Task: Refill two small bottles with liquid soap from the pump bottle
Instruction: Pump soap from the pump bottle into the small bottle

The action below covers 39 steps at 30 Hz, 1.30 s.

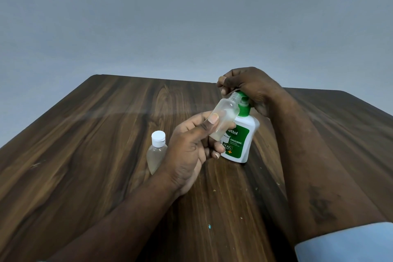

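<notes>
Left hand [191, 151] grips the open small bottle [225, 117], neck tilted up toward the right hand [253, 87], whose fingers curl over the pump bottle [240, 140] head; the capped bottle [156, 151] sits just left.

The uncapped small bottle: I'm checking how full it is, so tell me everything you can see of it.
The uncapped small bottle looks like translucent plastic, with a threaded neck and no cap. It is held off the table, tilted, its mouth up and to the right, close to the green head of the pump bottle behind it. The left hand grips its lower half, thumb across the front. A little pale liquid shows near its bottom; the rest looks empty.
</notes>
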Motion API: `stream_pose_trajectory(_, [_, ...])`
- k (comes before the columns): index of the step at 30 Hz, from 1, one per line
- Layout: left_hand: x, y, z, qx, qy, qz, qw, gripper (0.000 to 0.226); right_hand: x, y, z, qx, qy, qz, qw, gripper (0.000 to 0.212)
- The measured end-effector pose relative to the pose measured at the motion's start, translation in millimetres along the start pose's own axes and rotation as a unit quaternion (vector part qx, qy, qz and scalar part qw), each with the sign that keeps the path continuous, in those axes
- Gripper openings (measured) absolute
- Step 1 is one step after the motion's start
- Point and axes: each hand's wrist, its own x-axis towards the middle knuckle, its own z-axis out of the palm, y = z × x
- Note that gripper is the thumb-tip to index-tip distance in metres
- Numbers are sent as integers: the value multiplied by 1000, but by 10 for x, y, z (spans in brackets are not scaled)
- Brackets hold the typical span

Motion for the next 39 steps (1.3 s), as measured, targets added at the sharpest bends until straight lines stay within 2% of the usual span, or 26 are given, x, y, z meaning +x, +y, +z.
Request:
stream_pose_trajectory(7, [-20,26,20,-13,13,-7,1000,40,-3,21,13,-13,-2,20,1000,18])
stream_pose_trajectory(15, [1,11,1,-28,18,-4,999,36,21,6,-9,-36,0,0,999,16])
stream_pose_trajectory(24, [6,7,-19,-15,26,0,1000,49,25,7,11,-4,4,-2,1000,15])
stream_pose_trajectory(27, [6,9,-16,-8,27,3,1000,44,20,26,18,1,5,5,1000,14])
stream_pose_trajectory(33, [16,-2,-25,-4,25,1,1000,41,24,44,11,-32,3,5,999,23])
stream_pose_trajectory(39, [23,1,-35,-10,26,-3,1000,44,5,-13,4,-44,6,-3,999,23])
